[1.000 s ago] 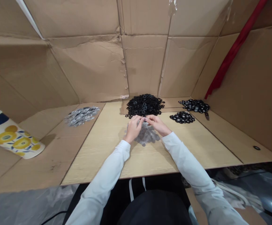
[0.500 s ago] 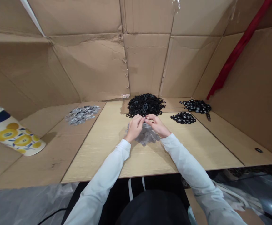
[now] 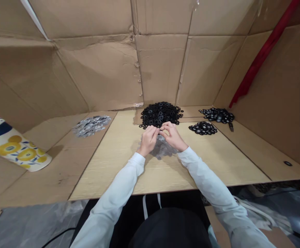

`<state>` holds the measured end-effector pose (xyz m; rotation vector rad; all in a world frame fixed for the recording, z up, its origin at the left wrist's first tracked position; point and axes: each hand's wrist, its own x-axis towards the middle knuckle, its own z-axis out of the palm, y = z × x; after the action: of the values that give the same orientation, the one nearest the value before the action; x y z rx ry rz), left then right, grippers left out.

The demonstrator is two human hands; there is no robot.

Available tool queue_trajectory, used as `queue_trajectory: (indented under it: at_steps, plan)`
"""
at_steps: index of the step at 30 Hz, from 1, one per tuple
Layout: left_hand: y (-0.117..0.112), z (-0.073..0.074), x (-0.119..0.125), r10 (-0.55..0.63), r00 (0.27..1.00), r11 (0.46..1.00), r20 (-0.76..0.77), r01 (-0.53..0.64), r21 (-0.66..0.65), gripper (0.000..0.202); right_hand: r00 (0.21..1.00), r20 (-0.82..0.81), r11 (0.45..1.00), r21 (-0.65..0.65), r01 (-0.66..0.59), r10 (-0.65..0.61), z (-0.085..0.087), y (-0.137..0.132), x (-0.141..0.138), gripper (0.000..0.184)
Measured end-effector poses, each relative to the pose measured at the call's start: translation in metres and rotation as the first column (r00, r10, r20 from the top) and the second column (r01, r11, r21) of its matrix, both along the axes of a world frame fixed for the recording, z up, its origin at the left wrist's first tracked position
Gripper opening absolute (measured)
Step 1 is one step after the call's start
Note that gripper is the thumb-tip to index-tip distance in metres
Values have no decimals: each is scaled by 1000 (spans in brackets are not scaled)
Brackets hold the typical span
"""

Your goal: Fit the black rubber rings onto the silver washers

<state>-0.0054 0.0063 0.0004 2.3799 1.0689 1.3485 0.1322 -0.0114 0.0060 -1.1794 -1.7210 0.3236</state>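
Note:
My left hand (image 3: 149,138) and my right hand (image 3: 172,137) meet fingertip to fingertip, both pinched closed on a small black ring that the fingers mostly hide. Below them lies a pile of translucent greyish discs (image 3: 161,148) on the pale board. Just beyond my fingers rises a large heap of black rings (image 3: 160,113). To the right sits a smaller pile of black rings with pale centres (image 3: 203,128), and behind it a similar pile (image 3: 218,115).
A pile of silvery discs (image 3: 91,126) lies on the cardboard at left. A flower-patterned cylinder (image 3: 20,148) leans in from the left edge. One black ring (image 3: 288,163) lies alone at far right. Cardboard walls (image 3: 162,69) enclose the pale board (image 3: 108,168); a red strip (image 3: 258,62) hangs at right.
My right hand's fingers have shifted slightly and bent up more at the knuckles. Both hands stay together over the discs; the view has tilted a little.

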Motion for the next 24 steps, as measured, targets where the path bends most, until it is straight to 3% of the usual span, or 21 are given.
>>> queue_trajectory:
  at_steps: [4, 7, 11, 15, 19, 24]
  plan:
    - [-3, 1, 0, -70, 995, 995, 71, 74, -60, 40, 994, -105, 999, -37, -12, 8, -2, 4, 4, 10]
    - [-3, 3, 3, -91, 988, 991, 121, 102, -88, 39, 960, -270, 991, -94, -100, 71, 1, 5, 6, 19]
    - [-2, 1, 8, -32, 964, 990, 264, 67, -125, 39, 810, -565, 935, -181, -306, 156, 3, 1, 1, 27]
    - [-6, -6, 16, 6, 940, 976, 340, 69, -208, 39, 729, -678, 943, -177, -283, 92, 0, 0, -8, 24]
    - [-10, -9, 20, -39, 943, 955, 331, 132, -264, 38, 743, -666, 959, -162, -231, 66, -3, 2, -8, 25]
    - [-1, -6, 13, -67, 931, 946, 359, 173, -273, 37, 880, -470, 984, -108, -140, 74, -4, 3, -2, 24]
